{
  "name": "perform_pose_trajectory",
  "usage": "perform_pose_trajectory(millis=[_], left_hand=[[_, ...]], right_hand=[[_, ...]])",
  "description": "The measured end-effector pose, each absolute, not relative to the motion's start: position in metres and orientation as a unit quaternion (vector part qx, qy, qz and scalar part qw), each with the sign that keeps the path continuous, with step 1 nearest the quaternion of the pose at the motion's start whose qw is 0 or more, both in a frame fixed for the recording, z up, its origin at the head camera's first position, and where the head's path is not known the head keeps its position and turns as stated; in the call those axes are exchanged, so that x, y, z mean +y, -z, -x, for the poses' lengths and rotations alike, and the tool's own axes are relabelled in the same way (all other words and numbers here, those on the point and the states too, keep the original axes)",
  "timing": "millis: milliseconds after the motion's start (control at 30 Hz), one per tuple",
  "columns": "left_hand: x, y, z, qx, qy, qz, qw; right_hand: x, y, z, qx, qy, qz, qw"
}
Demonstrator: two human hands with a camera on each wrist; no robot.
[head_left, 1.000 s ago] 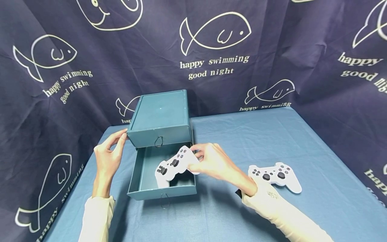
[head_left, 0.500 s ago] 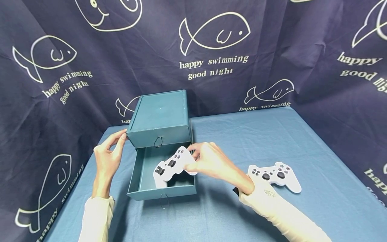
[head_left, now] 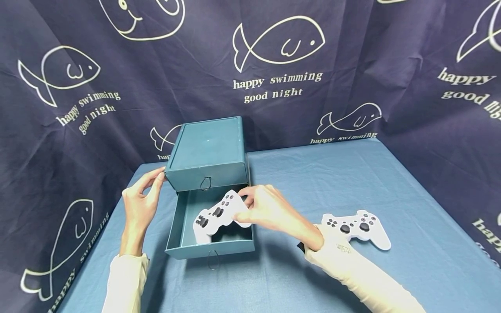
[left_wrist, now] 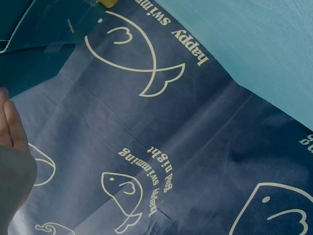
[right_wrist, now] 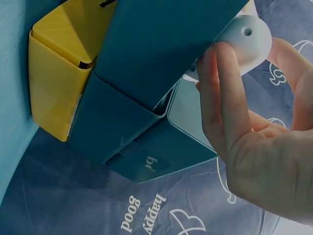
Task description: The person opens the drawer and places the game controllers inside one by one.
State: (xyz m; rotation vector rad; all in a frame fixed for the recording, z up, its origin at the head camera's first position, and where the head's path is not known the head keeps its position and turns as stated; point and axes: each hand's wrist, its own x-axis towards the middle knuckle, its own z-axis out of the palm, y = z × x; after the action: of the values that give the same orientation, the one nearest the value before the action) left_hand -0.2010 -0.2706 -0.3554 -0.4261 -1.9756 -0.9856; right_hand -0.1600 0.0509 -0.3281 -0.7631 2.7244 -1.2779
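A white game controller (head_left: 221,216) hangs tilted over the pulled-out lower drawer (head_left: 209,249) of a teal two-drawer box (head_left: 208,143). My right hand (head_left: 270,211) pinches its right grip between thumb and fingers; the right wrist view shows those fingers on the white controller (right_wrist: 254,41) beside the drawer wall. With thumb and fingertips my left hand (head_left: 141,200) holds the left front corner of the closed upper drawer (head_left: 207,177). In the left wrist view only part of the left hand (left_wrist: 14,152) shows at the left edge.
A second white controller (head_left: 362,228) lies on the blue cloth (head_left: 305,174) at the right, partly behind my right sleeve. A yellow box (right_wrist: 58,88) stands behind the teal box in the right wrist view. A dark printed curtain (head_left: 278,113) rises behind the table.
My right hand has moved a little to the left with the controller, further over the lower drawer. The left hand has stayed at the corner.
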Motion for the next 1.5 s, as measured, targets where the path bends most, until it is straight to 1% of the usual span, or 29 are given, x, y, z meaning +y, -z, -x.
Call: perform_pose_trajectory(millis=[200,467,833,1267,1500], left_hand=[[-0.269,0.354,0.201,-0.787,0.400,0.174,0.436],[-0.272,0.356,0.201,-0.798,0.392,0.173,0.423],[-0.269,0.354,0.200,-0.788,0.401,0.173,0.435],[-0.271,0.355,0.201,-0.792,0.398,0.169,0.432],[-0.270,0.355,0.201,-0.793,0.395,0.165,0.433]], right_hand=[[0.049,0.328,0.159,0.876,0.413,0.249,0.024],[0.044,0.329,0.161,0.875,0.407,0.259,0.022],[0.047,0.332,0.164,0.861,0.423,0.282,0.029],[0.048,0.336,0.165,0.855,0.433,0.285,0.037],[0.050,0.343,0.164,0.828,0.474,0.300,0.020]])
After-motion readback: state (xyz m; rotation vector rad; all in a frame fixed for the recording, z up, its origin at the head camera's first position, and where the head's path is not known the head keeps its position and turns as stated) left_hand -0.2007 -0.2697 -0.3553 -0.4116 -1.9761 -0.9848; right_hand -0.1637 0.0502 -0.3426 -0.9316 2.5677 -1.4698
